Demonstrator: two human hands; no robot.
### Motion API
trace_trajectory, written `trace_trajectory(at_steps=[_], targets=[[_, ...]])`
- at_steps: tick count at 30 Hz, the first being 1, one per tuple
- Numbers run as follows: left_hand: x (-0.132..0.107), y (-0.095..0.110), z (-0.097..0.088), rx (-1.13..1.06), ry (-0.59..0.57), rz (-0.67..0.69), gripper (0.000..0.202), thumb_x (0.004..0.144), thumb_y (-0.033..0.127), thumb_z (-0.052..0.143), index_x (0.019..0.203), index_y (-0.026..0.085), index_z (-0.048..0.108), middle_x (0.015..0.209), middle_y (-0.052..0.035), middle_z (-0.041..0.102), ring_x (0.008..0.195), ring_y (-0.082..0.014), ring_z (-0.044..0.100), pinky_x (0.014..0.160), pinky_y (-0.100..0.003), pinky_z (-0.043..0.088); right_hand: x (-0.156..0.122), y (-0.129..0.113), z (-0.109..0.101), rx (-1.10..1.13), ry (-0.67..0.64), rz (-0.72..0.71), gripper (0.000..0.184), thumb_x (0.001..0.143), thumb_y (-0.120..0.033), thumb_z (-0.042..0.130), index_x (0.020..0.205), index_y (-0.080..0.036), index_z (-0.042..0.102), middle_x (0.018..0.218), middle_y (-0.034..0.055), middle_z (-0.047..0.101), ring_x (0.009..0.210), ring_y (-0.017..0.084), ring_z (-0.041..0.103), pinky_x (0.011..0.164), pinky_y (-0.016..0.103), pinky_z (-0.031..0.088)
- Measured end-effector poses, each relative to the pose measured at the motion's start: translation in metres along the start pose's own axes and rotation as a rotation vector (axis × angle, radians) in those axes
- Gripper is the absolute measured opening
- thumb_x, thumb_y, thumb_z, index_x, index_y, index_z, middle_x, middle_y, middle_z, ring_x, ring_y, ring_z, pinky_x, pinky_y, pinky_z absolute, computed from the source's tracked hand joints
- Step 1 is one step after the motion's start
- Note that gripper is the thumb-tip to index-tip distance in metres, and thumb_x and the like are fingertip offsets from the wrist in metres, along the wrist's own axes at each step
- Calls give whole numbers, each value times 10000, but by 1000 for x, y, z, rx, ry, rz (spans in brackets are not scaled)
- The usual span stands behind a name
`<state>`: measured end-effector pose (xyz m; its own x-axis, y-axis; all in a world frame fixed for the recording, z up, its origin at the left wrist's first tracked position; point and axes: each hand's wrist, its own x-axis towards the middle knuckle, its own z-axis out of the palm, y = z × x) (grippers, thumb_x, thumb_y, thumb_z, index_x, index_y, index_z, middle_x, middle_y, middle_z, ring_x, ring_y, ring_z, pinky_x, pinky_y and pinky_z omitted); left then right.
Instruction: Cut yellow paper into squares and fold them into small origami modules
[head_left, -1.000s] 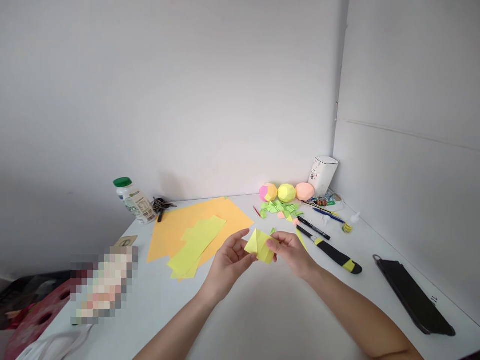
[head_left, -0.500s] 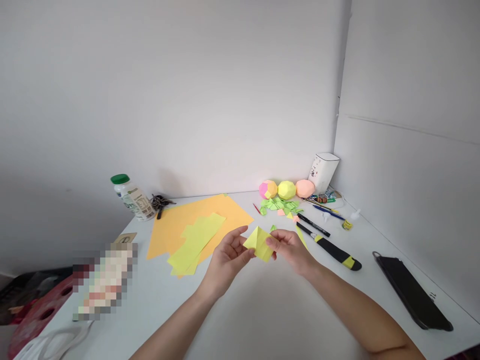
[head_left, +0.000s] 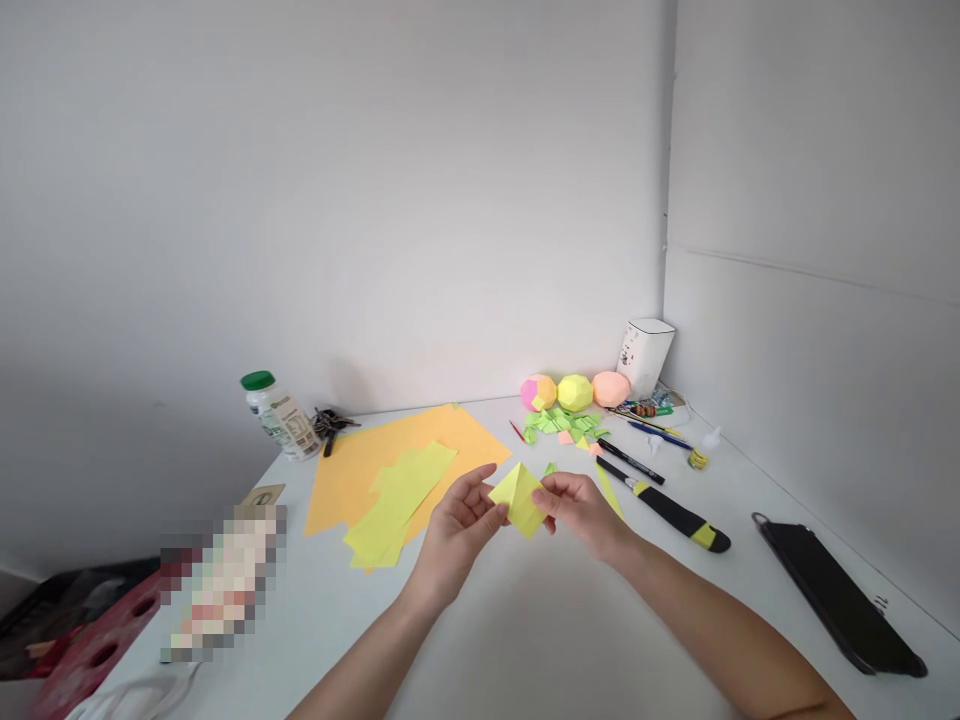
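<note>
Between my hands is a small piece of folded yellow paper (head_left: 520,497), its creases showing and one corner pointing up. My left hand (head_left: 466,525) pinches its left edge between thumb and fingers, with the index finger stretched out behind. On the opposite edge, my right hand (head_left: 579,508) grips the paper, thumb in front and fingers behind. Beyond my left hand, cut yellow-green sheets (head_left: 405,500) lie on a larger orange sheet (head_left: 330,490). A utility knife (head_left: 675,512) with a black and yellow handle lies right of my right hand.
Three faceted paper balls (head_left: 575,393) stand at the wall behind green paper scraps (head_left: 562,422). A black marker (head_left: 631,462), a small glue bottle (head_left: 699,458) and a black phone-like case (head_left: 840,595) lie rightward. A white bottle (head_left: 281,418) and keys (head_left: 330,425) are at left.
The whole view has shifted slightly, so things on the table appear a little lower. Both hands keep hold of the folded yellow paper in nearly the same pose.
</note>
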<state>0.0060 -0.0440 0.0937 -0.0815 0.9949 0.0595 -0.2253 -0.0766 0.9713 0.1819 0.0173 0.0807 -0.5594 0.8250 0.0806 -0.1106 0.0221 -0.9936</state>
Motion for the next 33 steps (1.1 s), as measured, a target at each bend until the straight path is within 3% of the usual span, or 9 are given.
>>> trace_trajectory(at_steps=[23,25,30,33], targets=[[1,-4,-3,-20,56,-1,457,673,339,739,1090,207,604,729,22,567,702,-145,587,721,-310,488,-1,-1,2,-32,-7,13,333,758,-477,654,693,-152,616,635,-1,559,527,101,450,521,250,379],[0,-3,-2,-29,7,-20,451,691,356,733,1099,208,610,761,-1,596,769,-168,593,750,-319,482,-2,-2,3,-49,-6,-7,331,767,-475,645,685,-156,618,595,-15,525,526,103,440,531,252,378],[-4,0,8,-4,-270,-20,362,772,425,653,1041,183,659,871,-75,663,879,-238,588,827,-380,452,-3,-3,6,-62,26,-74,321,800,-457,618,668,-164,609,554,-30,474,521,103,415,532,250,364],[-4,-4,10,104,-191,57,306,811,469,584,902,200,698,834,-57,636,862,-225,559,826,-357,440,-2,2,8,-90,23,-81,347,806,-482,599,665,-165,597,563,-27,469,517,104,419,523,252,372]])
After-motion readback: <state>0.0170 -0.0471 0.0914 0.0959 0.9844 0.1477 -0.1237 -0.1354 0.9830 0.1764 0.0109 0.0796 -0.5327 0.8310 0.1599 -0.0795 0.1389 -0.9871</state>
